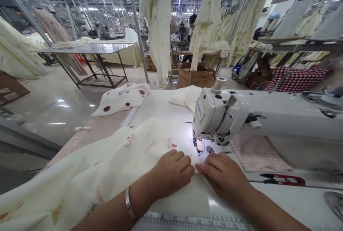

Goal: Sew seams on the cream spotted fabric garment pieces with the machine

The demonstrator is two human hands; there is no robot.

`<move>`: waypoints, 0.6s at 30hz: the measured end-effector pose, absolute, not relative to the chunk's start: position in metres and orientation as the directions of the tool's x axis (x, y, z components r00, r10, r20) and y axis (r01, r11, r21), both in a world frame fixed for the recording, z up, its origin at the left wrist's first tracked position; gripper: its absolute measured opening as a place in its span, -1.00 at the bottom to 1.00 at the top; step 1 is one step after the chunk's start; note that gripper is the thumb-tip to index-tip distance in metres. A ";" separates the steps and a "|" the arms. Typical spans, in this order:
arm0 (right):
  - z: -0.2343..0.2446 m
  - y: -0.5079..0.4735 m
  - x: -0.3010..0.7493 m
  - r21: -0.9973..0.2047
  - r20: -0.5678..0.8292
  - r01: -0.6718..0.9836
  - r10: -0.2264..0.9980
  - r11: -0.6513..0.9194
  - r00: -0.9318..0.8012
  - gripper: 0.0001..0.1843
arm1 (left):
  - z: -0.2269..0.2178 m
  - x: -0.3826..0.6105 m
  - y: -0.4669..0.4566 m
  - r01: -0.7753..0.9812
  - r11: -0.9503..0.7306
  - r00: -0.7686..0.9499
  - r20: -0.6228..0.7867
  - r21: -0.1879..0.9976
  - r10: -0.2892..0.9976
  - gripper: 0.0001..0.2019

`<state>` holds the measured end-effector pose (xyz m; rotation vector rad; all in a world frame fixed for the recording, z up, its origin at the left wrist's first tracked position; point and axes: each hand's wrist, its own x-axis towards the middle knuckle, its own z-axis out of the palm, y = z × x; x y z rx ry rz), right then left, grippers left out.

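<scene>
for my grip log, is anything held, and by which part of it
The left hand seems to grip the cream, red-printed cloth near its right edge; whether the right hand pinches it cannot be told.

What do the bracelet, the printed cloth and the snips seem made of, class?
Bracelet: silvery metal, probably polished, from its glints.
Printed cloth: soft matt textile, draping in folds; fibre unclear.
Snips: dark tapered blades, likely metal; red handle, perhaps plastic.

Cream fabric (150, 141) on white table (289, 200)
</scene>
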<state>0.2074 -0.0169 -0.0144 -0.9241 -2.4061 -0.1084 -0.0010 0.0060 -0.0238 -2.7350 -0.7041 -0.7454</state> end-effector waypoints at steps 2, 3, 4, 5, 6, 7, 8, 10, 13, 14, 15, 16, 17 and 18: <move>-0.018 -0.019 0.206 -0.077 0.512 0.600 0.548 0.796 -0.662 -0.77 | -0.023 -0.001 0.004 0.441 -0.893 0.808 0.472 -0.087 0.353 -0.79; -0.019 -0.020 0.208 -0.068 0.494 0.577 0.530 0.814 -0.690 -0.77 | -0.022 0.000 0.003 0.416 -0.906 0.830 0.437 -0.074 0.346 -0.80; -0.019 -0.021 0.211 -0.068 0.472 0.557 0.519 0.827 -0.713 -0.77 | -0.021 0.000 0.002 0.395 -0.917 0.849 0.401 -0.054 0.343 -0.81; -0.018 -0.022 0.215 -0.074 0.452 0.543 0.514 0.836 -0.729 -0.77 | -0.019 0.000 0.001 0.379 -0.925 0.865 0.367 -0.032 0.342 -0.84; -0.018 -0.022 0.220 -0.084 0.435 0.538 0.517 0.838 -0.737 -0.77 | -0.018 0.000 0.001 0.370 -0.929 0.877 0.335 -0.012 0.345 -0.87; -0.017 -0.022 0.224 -0.103 0.415 0.546 0.534 0.832 -0.737 -0.77 | -0.016 0.000 0.000 0.368 -0.930 0.886 0.303 0.004 0.351 -0.91; -0.017 -0.021 0.228 -0.123 0.392 0.563 0.561 0.817 -0.729 -0.76 | -0.015 -0.001 0.000 0.367 -0.930 0.893 0.276 0.014 0.356 -0.92; -0.016 -0.018 0.232 -0.155 0.339 0.614 0.625 0.774 -0.703 -0.72 | -0.012 -0.002 0.000 0.367 -0.930 0.902 0.233 0.028 0.363 -0.86; -0.015 -0.013 0.231 -0.163 0.280 0.688 0.702 0.707 -0.655 -0.81 | -0.008 -0.004 -0.001 0.360 -0.930 0.912 0.186 0.067 0.366 -0.80; -0.015 -0.011 0.230 -0.158 0.274 0.707 0.719 0.689 -0.639 -0.77 | -0.008 -0.004 -0.001 0.358 -0.929 0.912 0.179 0.091 0.369 -0.78; -0.015 -0.008 0.230 -0.154 0.266 0.727 0.737 0.669 -0.621 -0.73 | -0.007 -0.005 -0.001 0.356 -0.927 0.911 0.176 0.121 0.372 -0.77; -0.015 -0.005 0.230 -0.151 0.261 0.749 0.757 0.645 -0.599 -0.71 | -0.007 -0.005 -0.001 0.354 -0.923 0.909 0.175 0.152 0.377 -0.75; -0.016 -0.002 0.230 -0.148 0.261 0.773 0.778 0.617 -0.572 -0.72 | -0.007 -0.006 0.000 0.352 -0.918 0.906 0.178 0.182 0.383 -0.74; -0.017 0.003 0.231 -0.146 0.266 0.798 0.800 0.585 -0.538 -0.74 | -0.007 -0.006 0.000 0.354 -0.912 0.902 0.183 0.208 0.392 -0.74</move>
